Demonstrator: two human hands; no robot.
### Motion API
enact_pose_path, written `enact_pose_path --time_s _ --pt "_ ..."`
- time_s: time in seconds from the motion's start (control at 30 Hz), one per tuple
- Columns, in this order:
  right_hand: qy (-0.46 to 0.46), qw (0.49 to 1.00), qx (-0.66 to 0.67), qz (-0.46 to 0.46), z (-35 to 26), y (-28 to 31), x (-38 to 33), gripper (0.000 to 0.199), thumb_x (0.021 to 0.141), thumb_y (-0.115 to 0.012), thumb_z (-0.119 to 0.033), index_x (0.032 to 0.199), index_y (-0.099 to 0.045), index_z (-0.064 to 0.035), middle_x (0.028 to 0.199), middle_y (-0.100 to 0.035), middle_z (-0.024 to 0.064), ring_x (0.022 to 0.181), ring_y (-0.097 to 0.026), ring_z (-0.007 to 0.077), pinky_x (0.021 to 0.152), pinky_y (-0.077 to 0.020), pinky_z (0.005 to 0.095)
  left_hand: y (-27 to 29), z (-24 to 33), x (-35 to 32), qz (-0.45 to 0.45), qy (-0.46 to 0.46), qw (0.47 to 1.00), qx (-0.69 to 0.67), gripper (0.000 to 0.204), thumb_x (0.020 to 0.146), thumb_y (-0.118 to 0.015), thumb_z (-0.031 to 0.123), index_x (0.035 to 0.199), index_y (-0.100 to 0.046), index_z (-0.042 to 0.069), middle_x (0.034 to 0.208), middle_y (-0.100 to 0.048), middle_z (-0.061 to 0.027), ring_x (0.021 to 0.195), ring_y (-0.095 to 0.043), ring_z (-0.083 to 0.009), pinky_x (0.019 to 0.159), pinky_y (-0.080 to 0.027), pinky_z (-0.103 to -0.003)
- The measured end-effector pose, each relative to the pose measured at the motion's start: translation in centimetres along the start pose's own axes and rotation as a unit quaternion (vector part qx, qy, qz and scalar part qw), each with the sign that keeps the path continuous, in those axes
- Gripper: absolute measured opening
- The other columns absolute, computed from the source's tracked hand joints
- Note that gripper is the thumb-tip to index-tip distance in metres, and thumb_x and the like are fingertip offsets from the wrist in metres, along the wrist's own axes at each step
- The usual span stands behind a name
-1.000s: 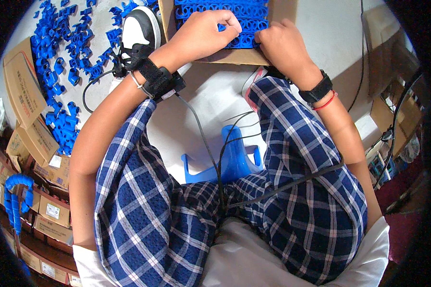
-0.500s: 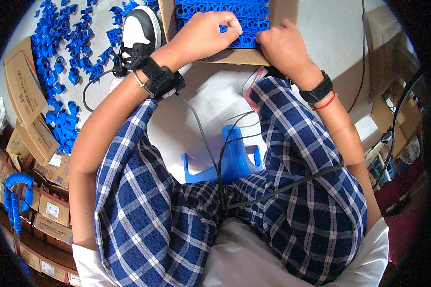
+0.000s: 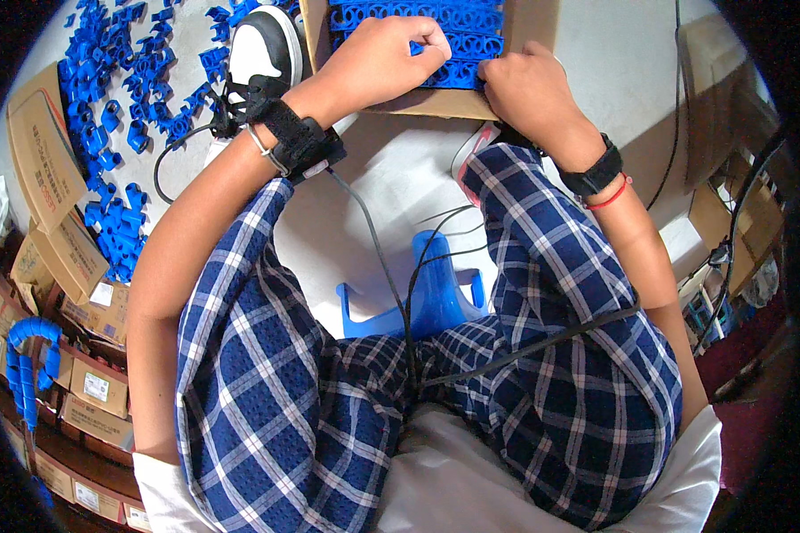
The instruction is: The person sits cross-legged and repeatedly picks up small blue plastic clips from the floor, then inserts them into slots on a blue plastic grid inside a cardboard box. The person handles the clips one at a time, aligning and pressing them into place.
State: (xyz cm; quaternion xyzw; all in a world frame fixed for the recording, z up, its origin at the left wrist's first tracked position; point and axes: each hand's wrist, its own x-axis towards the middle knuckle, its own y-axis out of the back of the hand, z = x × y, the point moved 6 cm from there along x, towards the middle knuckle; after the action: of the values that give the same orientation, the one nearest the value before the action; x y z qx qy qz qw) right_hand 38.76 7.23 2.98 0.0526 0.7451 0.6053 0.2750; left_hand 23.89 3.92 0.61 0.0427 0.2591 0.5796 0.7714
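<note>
At the top of the view stands an open cardboard box (image 3: pixel 440 104) packed with rows of blue plastic fittings (image 3: pixel 458 74) that show round openings. My left hand (image 3: pixel 387 58) is over the left part of these rows, its fingers curled into a closed grip. Whatever those fingers hold, if anything, is hidden. At the box's right near corner is my right hand (image 3: pixel 533 89), also closed, with its knuckles upward. Its fingertips are turned away, so I cannot make out anything in them. Both wrists wear black straps.
Many loose blue fittings (image 3: pixel 116 222) lie on the floor at the left, beside cardboard pieces (image 3: pixel 44 147). A blue plastic stool (image 3: pixel 431 298) shows between my legs. Black cables (image 3: pixel 373 218) run from the left wrist strap. Stacked cartons (image 3: pixel 98 391) line the lower left.
Both hands keep their closed shape and place at the box. My left hand has risen very slightly; my right hand and the box appear a little farther right.
</note>
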Motion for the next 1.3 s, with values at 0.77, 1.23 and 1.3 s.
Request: enact_pose_path --time_s 0.77,1.23,1.3 --pt "0.002 0.867 0.400 0.296 -1.3 8.5 2.6 0.024 0.084 -0.065 -0.014 0.106 -0.063 -0.0057 0.102 -0.065 0.0143 0.093 -0.063 0.0329 0.080 -0.0515 0.0406 2.4 -0.1 -0.6 -0.081 0.183 0.740 -0.642 0.032 0.100 -0.051 0.037 0.113 -0.062 0.009 0.097 -0.063 -0.0009 0.076 -0.059 -0.0114 0.044 -0.036 -0.021" --pt "-0.026 0.819 0.512 0.258 -2.0 7.0 3.0 0.032 0.085 -0.071 -0.016 0.116 -0.064 -0.0085 0.103 -0.064 0.0077 0.084 -0.061 0.0190 0.077 -0.0527 0.0312 2.2 -3.1 -1.7 -0.061 0.214 0.726 -0.651 0.021 0.098 -0.057 0.028 0.111 -0.063 0.012 0.098 -0.061 -0.0005 0.078 -0.056 -0.0090 0.055 -0.043 -0.021" --pt "-0.027 0.828 0.485 0.279 -1.9 7.5 3.1 0.032 0.086 -0.071 -0.015 0.117 -0.064 -0.0075 0.101 -0.067 0.0082 0.083 -0.064 0.0197 0.077 -0.0536 0.0310 3.2 -3.3 -1.7 -0.019 0.116 0.818 -0.563 0.024 0.097 -0.059 0.017 0.120 -0.057 0.011 0.108 -0.058 -0.0011 0.085 -0.055 -0.0093 0.056 -0.043 -0.020"
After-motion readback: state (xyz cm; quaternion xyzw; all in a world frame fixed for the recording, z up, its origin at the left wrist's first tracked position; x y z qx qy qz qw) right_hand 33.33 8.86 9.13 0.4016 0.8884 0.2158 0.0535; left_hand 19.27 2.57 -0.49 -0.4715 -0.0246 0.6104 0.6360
